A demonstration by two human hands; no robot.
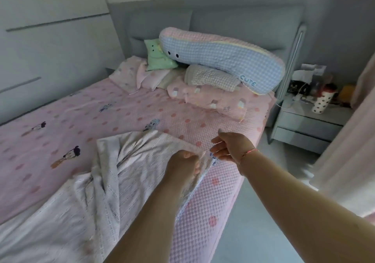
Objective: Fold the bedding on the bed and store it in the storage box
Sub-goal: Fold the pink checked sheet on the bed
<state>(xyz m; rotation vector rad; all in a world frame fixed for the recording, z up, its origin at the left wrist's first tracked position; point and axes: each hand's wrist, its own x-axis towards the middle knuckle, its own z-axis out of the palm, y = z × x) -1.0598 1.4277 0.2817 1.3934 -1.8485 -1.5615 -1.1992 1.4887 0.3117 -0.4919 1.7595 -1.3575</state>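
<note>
A pale, whitish-pink blanket lies rumpled across the near part of the bed, over a pink dotted sheet. My left hand grips the blanket's right edge in a fist near its far corner. My right hand is just to the right of it, fingers loosely curled and spread at the same blue-trimmed edge; I cannot tell whether it holds the cloth. No storage box is in view.
Pillows crowd the head of the bed: a long blue checked bolster, a green cushion, pink pillows. A grey nightstand with bottles stands right of the bed. Grey floor runs along the right side, with a curtain beyond.
</note>
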